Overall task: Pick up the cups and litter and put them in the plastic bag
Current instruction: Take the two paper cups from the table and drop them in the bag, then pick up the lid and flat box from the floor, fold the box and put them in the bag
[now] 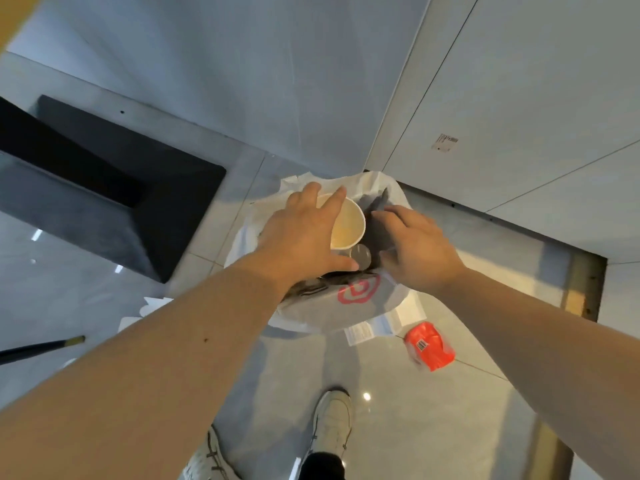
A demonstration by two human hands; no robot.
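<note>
A white plastic bag [360, 308] with a red logo stands open on the grey tiled floor. My left hand [298, 233] grips a white paper cup [348, 225] by its rim, right over the bag's mouth; the cup's inside looks yellowish. My right hand [415, 249] holds the bag's right edge, pulling the mouth open. A small grey round lid or cup [361, 257] shows inside the bag below the paper cup. A red crumpled wrapper [429, 346] with a barcode lies on the floor right of the bag, and paper slips [374, 327] lie beside it.
A black block-shaped base [114, 188] stands on the left. A dark stick with a gold tip [45, 346] and white paper [149, 311] lie at the left. Grey wall panels [502, 98] rise behind the bag. My two light shoes [330, 424] stand below.
</note>
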